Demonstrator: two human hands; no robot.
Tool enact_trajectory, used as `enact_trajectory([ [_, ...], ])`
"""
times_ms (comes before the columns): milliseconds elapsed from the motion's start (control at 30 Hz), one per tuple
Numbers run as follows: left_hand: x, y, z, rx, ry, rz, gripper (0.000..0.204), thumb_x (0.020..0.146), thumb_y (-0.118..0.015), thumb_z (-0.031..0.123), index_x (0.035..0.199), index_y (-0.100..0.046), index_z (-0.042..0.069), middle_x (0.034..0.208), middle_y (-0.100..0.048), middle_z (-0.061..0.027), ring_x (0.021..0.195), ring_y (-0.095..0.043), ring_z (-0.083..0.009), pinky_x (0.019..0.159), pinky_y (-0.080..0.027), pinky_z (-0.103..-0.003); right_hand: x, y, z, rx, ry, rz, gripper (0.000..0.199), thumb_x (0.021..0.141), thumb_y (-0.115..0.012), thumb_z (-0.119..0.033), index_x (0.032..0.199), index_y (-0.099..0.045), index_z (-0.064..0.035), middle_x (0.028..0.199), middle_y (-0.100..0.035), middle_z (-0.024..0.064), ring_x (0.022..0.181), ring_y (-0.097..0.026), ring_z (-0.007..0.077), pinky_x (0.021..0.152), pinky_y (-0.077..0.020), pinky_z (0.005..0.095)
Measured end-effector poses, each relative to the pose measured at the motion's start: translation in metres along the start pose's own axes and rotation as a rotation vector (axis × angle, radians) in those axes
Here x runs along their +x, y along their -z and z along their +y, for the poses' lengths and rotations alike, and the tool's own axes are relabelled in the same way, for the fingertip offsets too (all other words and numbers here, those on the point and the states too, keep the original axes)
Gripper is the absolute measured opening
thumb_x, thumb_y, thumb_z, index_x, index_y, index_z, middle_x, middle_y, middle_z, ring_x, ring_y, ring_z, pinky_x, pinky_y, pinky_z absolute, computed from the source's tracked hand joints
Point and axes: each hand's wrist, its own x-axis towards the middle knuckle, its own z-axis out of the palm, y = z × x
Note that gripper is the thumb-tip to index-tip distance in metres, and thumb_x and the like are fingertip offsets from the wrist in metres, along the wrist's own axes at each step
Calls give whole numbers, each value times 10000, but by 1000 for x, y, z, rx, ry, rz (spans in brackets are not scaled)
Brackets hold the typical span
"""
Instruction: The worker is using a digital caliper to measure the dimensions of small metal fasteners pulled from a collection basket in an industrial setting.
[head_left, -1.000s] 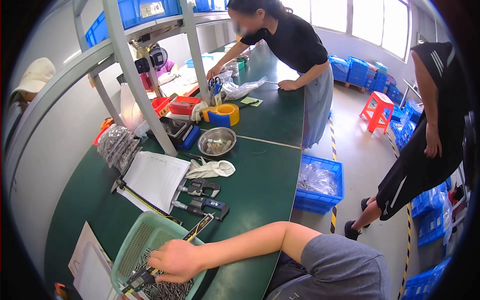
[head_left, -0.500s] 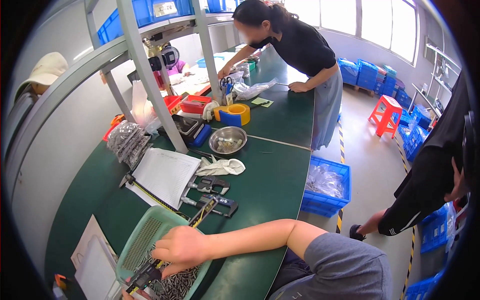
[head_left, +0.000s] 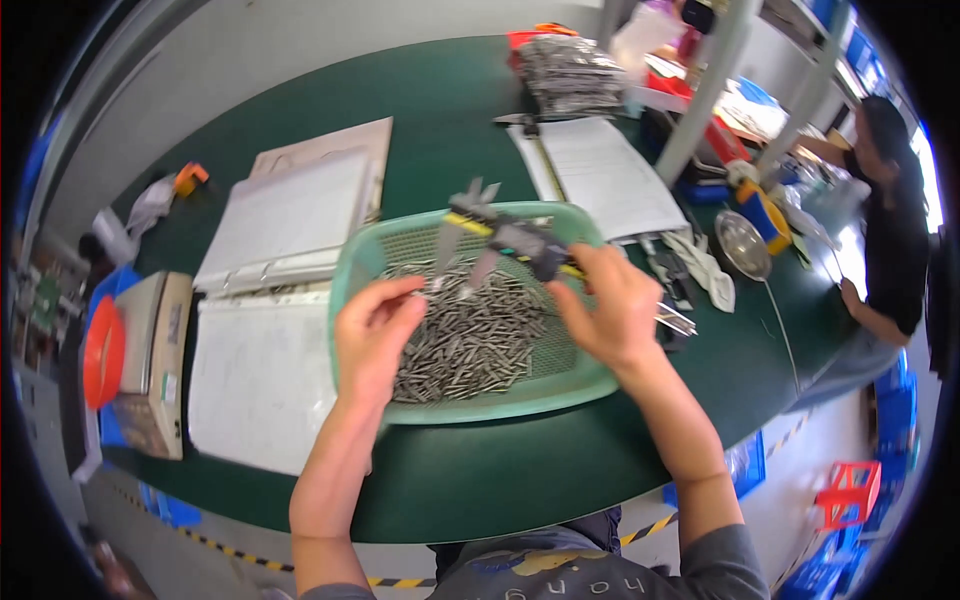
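A green plastic basket point(head_left: 500, 408) stands on the bench before me, with a heap of small grey metal pins point(head_left: 460, 345) in it. Above the heap, my right hand point(head_left: 618, 312) is closed around a digital caliper point(head_left: 525, 245), its jaws pointing to the left. The jaws are parted. My left hand point(head_left: 368, 335) is at the basket's left side, thumb and fingers pinched close to the jaw tips. A tiny bright piece seems to lie by those fingertips, too blurred to name.
Papers and folders point(head_left: 285, 215) lie left of the basket, beside a beige scale point(head_left: 155, 365) with an orange bowl point(head_left: 103, 350). To the right are a paper sheet point(head_left: 610, 170), a white glove point(head_left: 705, 268) and a steel bowl point(head_left: 742, 245). A co-worker point(head_left: 890, 230) leans at the far right.
My view has swung left and down, so the basket is now central. The caliper has been lifted above the pins. My left hand, mostly hidden before, shows pinched by the jaws.
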Motion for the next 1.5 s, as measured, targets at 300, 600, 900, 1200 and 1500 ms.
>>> enact_trajectory([
  [300, -16, 7, -2, 461, -133, -270, 114, 827, -520, 90, 761, -471, 12, 718, -475, -39, 630, -451, -126, 595, -386, -248, 17, 33, 19, 37, -388, 161, 279, 698, -694, -215, 873, -585, -26, 694, -591, 97, 520, -545, 190, 486, -424, 276],
  [600, -69, -19, -10, 1144, -465, -50, 109, 818, -462, 85, 747, -456, 2, 618, -462, -120, 521, -451, -294, 495, -369, -355, 21, 98, 79, -39, -582, 256, 353, 699, -650, -351, 852, -623, -33, 679, -608, 102, 600, -587, 248, 547, -445, 330],
  [900, -63, -19, -30, 1036, -722, 274, 243, 901, -364, 144, 675, -359, 54, 511, -357, -12, 423, -347, -101, 398, -268, -248, 21, 107, 87, -51, -510, 293, 334, 696, -686, -301, 843, -618, -8, 680, -613, 100, 589, -570, 172, 575, -440, 261],
  [1200, -20, -31, 16, 980, -694, 347, 274, 913, -351, 159, 663, -350, 48, 523, -288, 9, 439, -295, -79, 401, -246, -239, 28, 135, 84, 64, -543, 286, 317, 709, -649, -301, 759, -586, 6, 675, -591, 160, 656, -575, 286, 609, -450, 363],
  [1500, -8, -37, 26, 1168, -827, 333, 282, 910, -381, 168, 667, -377, 26, 524, -335, -31, 473, -354, -107, 430, -293, -271, 22, 130, 77, 107, -480, 292, 307, 711, -620, -260, 653, -573, 38, 621, -558, 204, 647, -570, 359, 602, -446, 407],
])
